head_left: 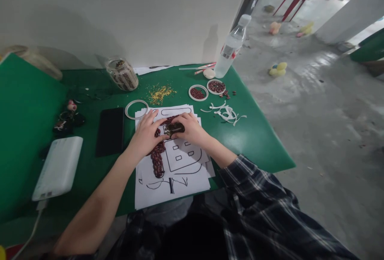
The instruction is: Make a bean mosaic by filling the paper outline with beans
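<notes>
A sheet of white paper [192,184] with black line drawings lies in front of me. Dark red beans [157,164] cover part of the drawing in a thick band. My left hand [147,134] rests at the beans, its fingers spread and its thumb reaching toward a small dark brown object [177,128]. From the other side, my right hand [192,129] has its thumb and fingers curled around that object. Its exact kind is too small to tell, and the hand partly hides it.
Two small round dishes of red beans [216,87] [198,93] stand at the back right, near a water bottle [231,48]. White strips [226,113], yellow crumbs [160,94], a jar [122,75], a white ring [136,109], a phone [110,132] and a power bank [58,166] lie around.
</notes>
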Demonstrator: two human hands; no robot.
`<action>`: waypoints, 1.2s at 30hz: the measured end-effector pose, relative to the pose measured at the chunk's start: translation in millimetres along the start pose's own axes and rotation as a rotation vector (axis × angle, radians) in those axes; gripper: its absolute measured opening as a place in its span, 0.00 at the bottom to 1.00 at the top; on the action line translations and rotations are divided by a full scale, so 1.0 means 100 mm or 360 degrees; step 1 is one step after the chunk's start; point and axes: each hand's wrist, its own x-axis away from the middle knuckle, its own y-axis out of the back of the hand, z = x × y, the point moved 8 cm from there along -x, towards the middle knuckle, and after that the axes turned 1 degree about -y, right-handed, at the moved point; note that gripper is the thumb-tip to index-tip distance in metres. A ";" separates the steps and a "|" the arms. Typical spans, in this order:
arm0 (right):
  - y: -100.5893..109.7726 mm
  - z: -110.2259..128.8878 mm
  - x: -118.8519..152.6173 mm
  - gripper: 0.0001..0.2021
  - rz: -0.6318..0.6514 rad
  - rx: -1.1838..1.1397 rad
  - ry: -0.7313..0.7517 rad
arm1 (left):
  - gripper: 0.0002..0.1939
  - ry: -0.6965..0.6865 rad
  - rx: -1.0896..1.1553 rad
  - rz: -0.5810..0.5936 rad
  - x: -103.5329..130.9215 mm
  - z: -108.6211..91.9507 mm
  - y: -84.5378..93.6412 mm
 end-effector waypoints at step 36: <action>-0.22 0.18 -1.16 0.08 0.0024 0.0240 -0.0141 | 0.17 -0.0042 0.0438 -0.0751 0.09 0.07 0.52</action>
